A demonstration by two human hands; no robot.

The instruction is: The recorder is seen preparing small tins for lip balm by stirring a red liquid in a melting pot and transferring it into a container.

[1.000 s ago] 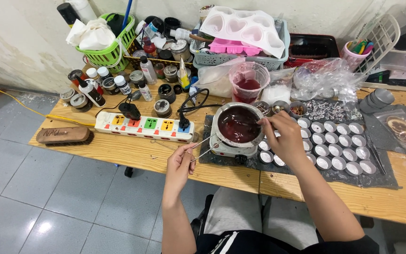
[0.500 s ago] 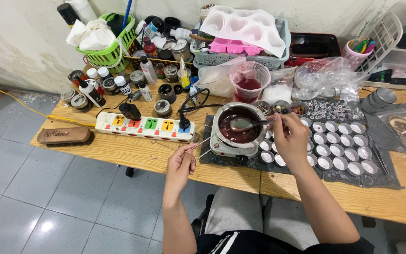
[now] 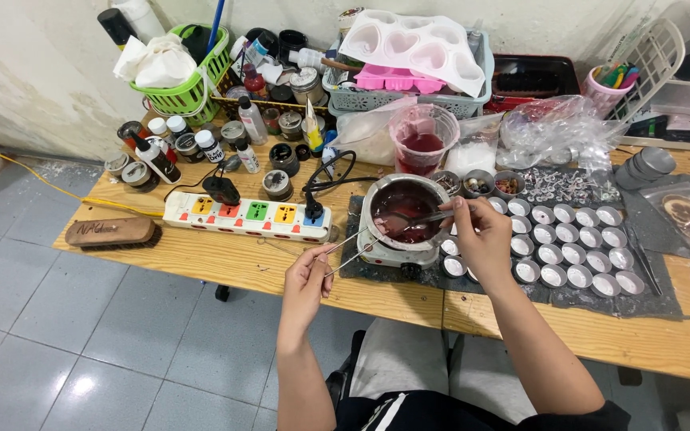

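The right hand (image 3: 485,239) is closed around the handle of a metal spoon (image 3: 409,217), whose bowl sits in the dark red melted liquid inside the small pot (image 3: 401,211) on its little heater. The left hand (image 3: 307,275) pinches a pair of long metal tweezers (image 3: 350,251), tips pointing at the pot's base, just short of it. Right beside the spoon hand, rows of small round tins (image 3: 573,255) lie on a dark mat (image 3: 664,303), and every one that shows looks pale inside with no red in it, so as far as I can judge the filling has hardly begun: liquid ready, tins waiting. Behind the pot stands a clear cup (image 3: 423,140) of the same red stuff. Off to the left lie a multicoloured power strip (image 3: 249,215) and a wooden brush (image 3: 113,232) on the wooden table (image 3: 241,263).
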